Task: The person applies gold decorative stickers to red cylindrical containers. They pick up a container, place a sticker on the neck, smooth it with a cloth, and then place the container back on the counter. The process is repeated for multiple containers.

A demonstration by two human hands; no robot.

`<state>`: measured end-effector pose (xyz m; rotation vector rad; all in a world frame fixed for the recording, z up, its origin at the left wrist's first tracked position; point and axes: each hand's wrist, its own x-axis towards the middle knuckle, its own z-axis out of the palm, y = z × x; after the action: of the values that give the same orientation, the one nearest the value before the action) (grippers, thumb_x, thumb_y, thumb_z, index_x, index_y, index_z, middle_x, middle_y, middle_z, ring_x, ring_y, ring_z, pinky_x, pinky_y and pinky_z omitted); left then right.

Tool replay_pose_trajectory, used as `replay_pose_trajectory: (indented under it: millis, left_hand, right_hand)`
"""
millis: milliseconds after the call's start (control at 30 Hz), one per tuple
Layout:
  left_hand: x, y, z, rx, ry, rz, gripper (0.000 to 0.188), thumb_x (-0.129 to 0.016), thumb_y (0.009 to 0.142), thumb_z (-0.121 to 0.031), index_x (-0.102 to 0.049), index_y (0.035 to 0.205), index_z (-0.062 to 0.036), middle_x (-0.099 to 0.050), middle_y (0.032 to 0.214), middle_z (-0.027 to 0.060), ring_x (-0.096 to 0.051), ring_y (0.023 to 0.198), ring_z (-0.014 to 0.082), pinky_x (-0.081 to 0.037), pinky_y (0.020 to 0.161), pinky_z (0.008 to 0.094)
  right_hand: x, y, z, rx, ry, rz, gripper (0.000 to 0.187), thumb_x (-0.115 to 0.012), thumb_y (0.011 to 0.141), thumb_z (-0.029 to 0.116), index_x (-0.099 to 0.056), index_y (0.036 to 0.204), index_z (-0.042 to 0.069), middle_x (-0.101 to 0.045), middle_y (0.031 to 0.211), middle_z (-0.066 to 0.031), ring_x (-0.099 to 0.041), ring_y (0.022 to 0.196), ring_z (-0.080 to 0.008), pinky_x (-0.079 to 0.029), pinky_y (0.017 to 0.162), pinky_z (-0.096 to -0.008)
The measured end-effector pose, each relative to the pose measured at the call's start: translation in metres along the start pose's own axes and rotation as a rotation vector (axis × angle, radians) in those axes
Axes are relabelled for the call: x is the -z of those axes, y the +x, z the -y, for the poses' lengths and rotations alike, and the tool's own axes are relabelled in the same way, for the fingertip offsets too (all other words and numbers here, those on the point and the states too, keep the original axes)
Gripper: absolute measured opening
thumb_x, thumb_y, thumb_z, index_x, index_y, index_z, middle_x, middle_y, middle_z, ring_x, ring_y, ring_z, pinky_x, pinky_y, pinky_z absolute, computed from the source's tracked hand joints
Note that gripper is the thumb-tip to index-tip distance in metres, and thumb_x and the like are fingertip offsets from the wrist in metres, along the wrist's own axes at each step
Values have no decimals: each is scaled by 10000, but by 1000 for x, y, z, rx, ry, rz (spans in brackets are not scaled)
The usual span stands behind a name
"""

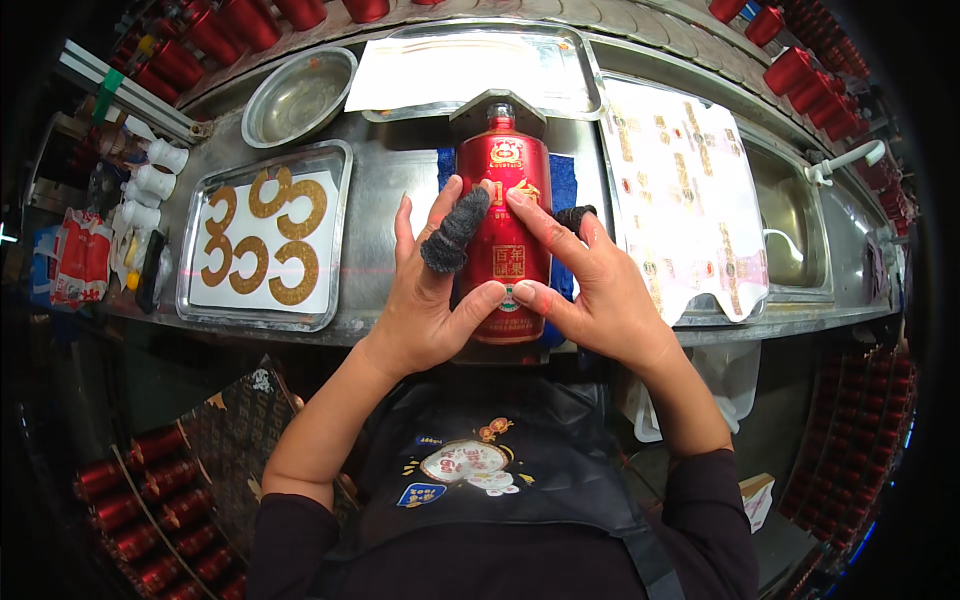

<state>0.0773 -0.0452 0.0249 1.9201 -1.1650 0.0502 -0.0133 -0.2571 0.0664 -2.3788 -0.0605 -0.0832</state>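
A glossy red bottle [488,243] with gold decoration lies on its back on the counter, its neck pointing away from me in a dark metal rest [537,121]. Both hands lie on its front from either side, fingers spread and stretched. My left hand [418,300] touches the upper left with a finger in a black fabric sleeve; its thumb lies near the bottom. My right hand [598,295] has its index finger on the gold lettering, another black-wrapped finger beside the bottle. Its thumb meets a small green-and-white decal [509,300] low on the bottle. A blue cloth [562,182] shows underneath.
At left, a metal tray [340,215] holds gold C-shaped pieces on white paper. A metal bowl [283,108] and another tray [590,70] stand behind. Printed decal sheets [655,190] lie right, before a sink [815,255]. Red bottles [255,25] line the back.
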Motion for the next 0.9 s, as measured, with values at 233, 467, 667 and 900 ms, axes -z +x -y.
replay_pose_trajectory:
  millis: [233, 467, 667, 900]
  left_hand:
    - [-1, -1, -1, 18, -34, -11, 737, -639, 935, -325, -301, 1543, -83, -388, 1561, 155, -242, 1506, 346, 25, 1171, 615]
    - [-2, -5, -1, 51, -46, -29, 811, -662, 921, -336, -233, 1559, -78, -327, 1594, 177, -237, 1507, 348, 23, 1175, 603]
    - [-11, -23, -11, 287, -439, -72, 931, -702, 911, -331, -131, 1564, 6, -205, 1603, 265, -229, 1498, 369, -119, 1211, 496]
    - [-11, -26, -11, 247, -243, -37, 1011, -747, 869, -323, -104, 1562, 35, -184, 1607, 263, -192, 1492, 386, -116, 1214, 476]
  right_hand:
    - [2, 2, -1, -44, 12, 67, 799, -732, 840, 389, -385, 1547, 253, -527, 915, -169, -516, 789, -301, -462, 743, -396]
    - [0, 7, -45, -254, 409, -107, 622, -659, 911, 374, -486, 1446, 109, -629, 1035, -150, -558, 692, -191, -491, 652, -330]
    - [31, 15, -88, -643, 1315, -643, 424, -510, 981, 251, -587, 1317, 4, -662, 948, -77, -569, 608, -100, -451, 526, -242]
    - [-3, -29, -1, 172, 191, -299, 472, -753, 800, -8, -576, 1237, -16, -617, 980, -83, -620, 859, -166, -516, 783, -267]
